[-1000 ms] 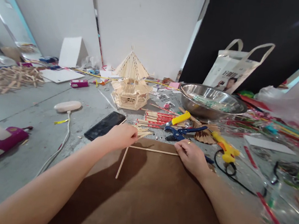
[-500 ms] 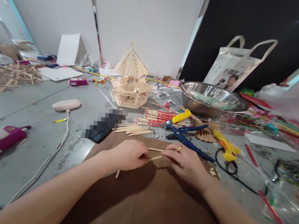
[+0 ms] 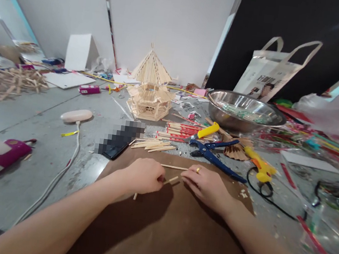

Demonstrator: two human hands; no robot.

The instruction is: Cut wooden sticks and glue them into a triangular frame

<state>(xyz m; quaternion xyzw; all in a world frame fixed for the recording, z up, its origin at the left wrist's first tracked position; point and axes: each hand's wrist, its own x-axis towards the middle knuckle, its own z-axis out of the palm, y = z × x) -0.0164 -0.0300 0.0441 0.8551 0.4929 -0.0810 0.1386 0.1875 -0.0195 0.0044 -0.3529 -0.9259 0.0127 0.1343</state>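
My left hand point(image 3: 146, 176) is closed round a thin wooden stick point(image 3: 171, 180), whose one end pokes out toward the right; another stick end point(image 3: 135, 196) shows below the palm. Behind the fingers, a second pale stick point(image 3: 174, 167) lies across the gap between the hands. At its right end is my right hand point(image 3: 207, 186), its fingers pinched there and a ring on one of them. Both hands rest low over a brown board point(image 3: 171, 231). Cut sticks point(image 3: 154, 145) lie just beyond them, and a pagoda model made of sticks point(image 3: 149, 99) stands farther back.
Blue cutting pliers point(image 3: 215, 156), a yellow-handled knife point(image 3: 208, 131) and a yellow glue gun point(image 3: 262, 168) lie right of centre. A dark phone point(image 3: 119, 141) is at left, near a white corded device point(image 3: 76, 116). A steel bowl point(image 3: 245, 122) stands behind.
My right fingers have come away from the stick in my left hand, whose end now shows free. More of the far stick is exposed. The view has shifted slightly.
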